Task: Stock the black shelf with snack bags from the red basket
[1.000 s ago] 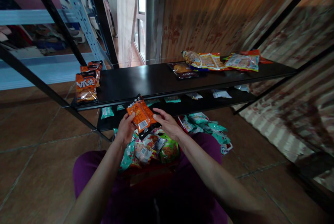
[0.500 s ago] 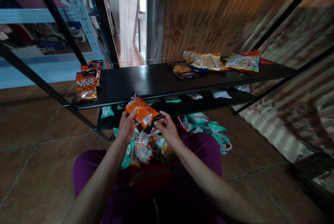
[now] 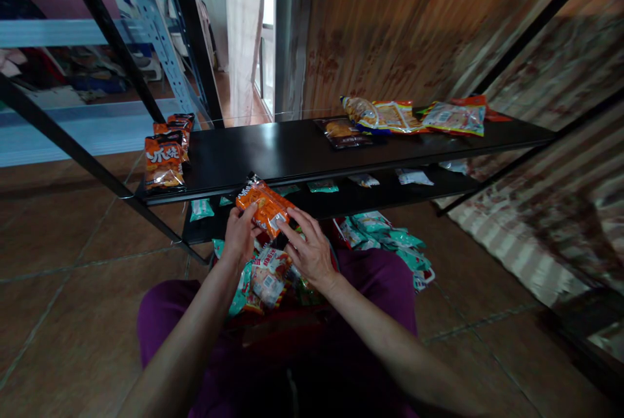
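Left hand (image 3: 240,236) holds the orange packet (image 3: 260,203) between thumb and fingers; right hand (image 3: 312,254) covers its lower end, but whether it grips cannot be told. Mixed snack bags (image 3: 267,280) lie beneath both hands; beyond them is the black shelf (image 3: 234,153).

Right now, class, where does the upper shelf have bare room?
The upper shelf is bare between the left end's orange packets and the brown packet. Crowded: that left end, and the back rightward from the brown packet.
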### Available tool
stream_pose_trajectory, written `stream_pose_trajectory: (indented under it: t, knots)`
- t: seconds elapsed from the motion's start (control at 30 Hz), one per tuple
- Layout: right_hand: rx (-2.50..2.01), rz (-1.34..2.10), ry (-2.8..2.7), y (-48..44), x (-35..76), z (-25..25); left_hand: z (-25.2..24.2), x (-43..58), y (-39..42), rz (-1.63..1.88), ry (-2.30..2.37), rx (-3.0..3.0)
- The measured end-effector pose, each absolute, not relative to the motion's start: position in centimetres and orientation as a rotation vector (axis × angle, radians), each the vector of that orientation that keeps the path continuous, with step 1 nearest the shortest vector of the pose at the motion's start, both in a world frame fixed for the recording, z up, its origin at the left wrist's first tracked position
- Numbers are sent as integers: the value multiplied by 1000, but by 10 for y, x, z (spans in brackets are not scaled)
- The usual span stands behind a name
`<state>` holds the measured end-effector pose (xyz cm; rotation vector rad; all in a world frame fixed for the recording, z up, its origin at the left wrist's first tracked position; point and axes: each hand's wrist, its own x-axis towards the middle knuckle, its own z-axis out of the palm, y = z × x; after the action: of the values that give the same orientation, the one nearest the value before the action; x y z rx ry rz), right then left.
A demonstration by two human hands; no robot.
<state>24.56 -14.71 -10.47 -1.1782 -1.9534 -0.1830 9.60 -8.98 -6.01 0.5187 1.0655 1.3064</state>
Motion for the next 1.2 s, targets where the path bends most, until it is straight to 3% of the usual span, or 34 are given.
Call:
stream_pose_trajectory:
  t: [0.37,0.63,0.87,1.2]
  knots:
    - [-1203,-97,-1870,-149,249,-98,-52,94,-91,1265,1022,610]
    - [-1203,430,-1446,-155,238,-86,-53,88,-92,1261,1028,712]
    - [-1157,1141,-507,-155,224,-80,-63,84,-85,1249,1145,741]
    - [-1102,1359,-231,-148,211,-90,-63,75,-74,1289,1115,801]
